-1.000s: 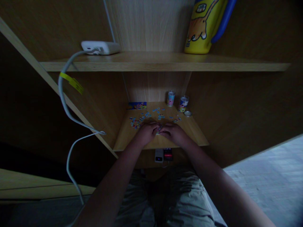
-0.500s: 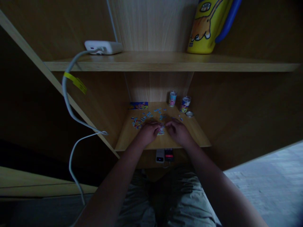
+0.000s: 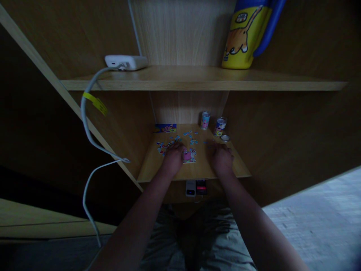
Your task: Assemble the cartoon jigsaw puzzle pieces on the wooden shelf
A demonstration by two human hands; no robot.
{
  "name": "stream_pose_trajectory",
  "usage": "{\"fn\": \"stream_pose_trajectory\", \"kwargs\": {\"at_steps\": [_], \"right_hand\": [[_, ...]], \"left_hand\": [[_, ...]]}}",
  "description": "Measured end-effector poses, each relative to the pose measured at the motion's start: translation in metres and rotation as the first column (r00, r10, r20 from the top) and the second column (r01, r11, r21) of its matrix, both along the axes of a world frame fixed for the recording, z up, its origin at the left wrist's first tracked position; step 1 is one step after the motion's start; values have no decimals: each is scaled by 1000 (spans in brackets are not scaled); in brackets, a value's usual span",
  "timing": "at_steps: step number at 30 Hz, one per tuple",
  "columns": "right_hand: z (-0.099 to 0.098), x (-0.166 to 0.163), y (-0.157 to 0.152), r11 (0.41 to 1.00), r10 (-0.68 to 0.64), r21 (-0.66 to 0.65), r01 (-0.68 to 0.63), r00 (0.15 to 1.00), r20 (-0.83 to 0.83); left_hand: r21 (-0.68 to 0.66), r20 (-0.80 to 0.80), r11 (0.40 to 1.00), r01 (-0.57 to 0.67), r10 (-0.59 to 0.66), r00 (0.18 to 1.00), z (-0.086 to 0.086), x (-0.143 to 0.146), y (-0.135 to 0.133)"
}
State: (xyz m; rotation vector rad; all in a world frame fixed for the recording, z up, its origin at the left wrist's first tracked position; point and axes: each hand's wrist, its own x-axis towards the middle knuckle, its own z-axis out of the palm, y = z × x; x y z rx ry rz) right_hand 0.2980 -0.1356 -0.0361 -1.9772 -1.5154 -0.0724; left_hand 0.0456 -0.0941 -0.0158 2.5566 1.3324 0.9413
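Note:
A joined patch of jigsaw puzzle (image 3: pixel 188 155), with a pink figure on it, lies flat on the lower board between my hands. My left hand (image 3: pixel 174 155) rests at its left edge, over some loose pieces; its fingertips are too dark to read. To the right, away from the patch, my right hand (image 3: pixel 222 158) is down near the board with its fingers curled together. Whatever they hold, if anything, is hidden. Loose puzzle pieces (image 3: pixel 162 147) are scattered at the left, and more pieces (image 3: pixel 193 141) lie behind the patch.
Two printed cans (image 3: pixel 205 120) (image 3: pixel 220 127) stand at the back right, a round lid (image 3: pixel 225 138) beside them. A picture card (image 3: pixel 166 128) lies at the back left. Overhead, a shelf (image 3: pixel 180 86) carries a white device (image 3: pixel 126 62) with a hanging cable (image 3: pixel 84 113) and a yellow mug (image 3: pixel 239 41).
My right hand has moved right, away from the joined patch. My left hand has shifted slightly left, uncovering more of the patch. The camera view has tilted a little.

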Motion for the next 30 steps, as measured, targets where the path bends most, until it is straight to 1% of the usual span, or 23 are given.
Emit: {"fn": "stream_pose_trajectory", "kwargs": {"at_steps": [5, 9, 12, 14, 16, 17, 19, 21, 22, 23, 24, 25, 26, 27, 28, 30], "right_hand": [[0, 1, 2, 999, 34, 28, -35, 999, 25], [5, 0, 2, 991, 135, 11, -135, 991, 1], [7, 0, 2, 987, 160, -2, -161, 986, -34], [7, 0, 3, 989, 145, -7, -146, 988, -58], [4, 2, 5, 991, 131, 16, -131, 988, -81], [2, 4, 6, 991, 126, 51, -122, 987, -99], [-3, 10, 9, 983, 115, 164, -87, 979, -171], [-7, 21, 12, 962, 83, 273, 1, 951, -297], [-9, 28, 14, 956, 51, 287, 62, 927, -371], [-10, 36, 15, 953, 8, 275, 125, 899, -437], [-11, 45, 16, 956, -33, 239, 168, 875, -483], [-11, 53, 17, 964, -57, 198, 180, 861, -505], [-11, 61, 18, 980, -50, 143, 142, 858, -512], [-10, 66, 18, 996, 0, 75, 46, 856, -517], [-9, 70, 17, 999, 50, 34, -38, 854, -518], [-6, 71, 15, 988, 133, -4, -152, 875, -465]], "left_hand": [[-14, -16, 1000, 22, -23, 1000, 1, 0, -1], [-17, -27, 999, 28, -29, 999, 1, 1, 0], [-12, -28, 1000, 24, -24, 999, -1, 1, 1], [-10, -22, 1000, 30, -30, 999, 0, 1, 1], [-11, -21, 999, 31, -31, 999, 1, 2, 0], [-13, -24, 1000, 28, -28, 999, 2, 2, -1], [-17, -31, 1000, 14, -15, 999, 4, 3, -2], [-22, -40, 1000, 6, -6, 999, 5, 3, -3], [-25, -42, 1000, 7, -8, 999, 5, 3, -3], [-28, -43, 1000, 8, -10, 999, 6, 3, -3], [-30, -44, 999, 12, -13, 999, 5, 3, -3], [-31, -44, 999, 14, -15, 999, 5, 3, -3], [-30, -44, 999, 15, -16, 999, 5, 3, -3], [-27, -41, 1000, 14, -15, 999, 4, 3, -2], [-23, -38, 1000, 14, -15, 999, 4, 3, -2], [-14, -29, 1000, 15, -16, 999, 3, 2, -2]]}}
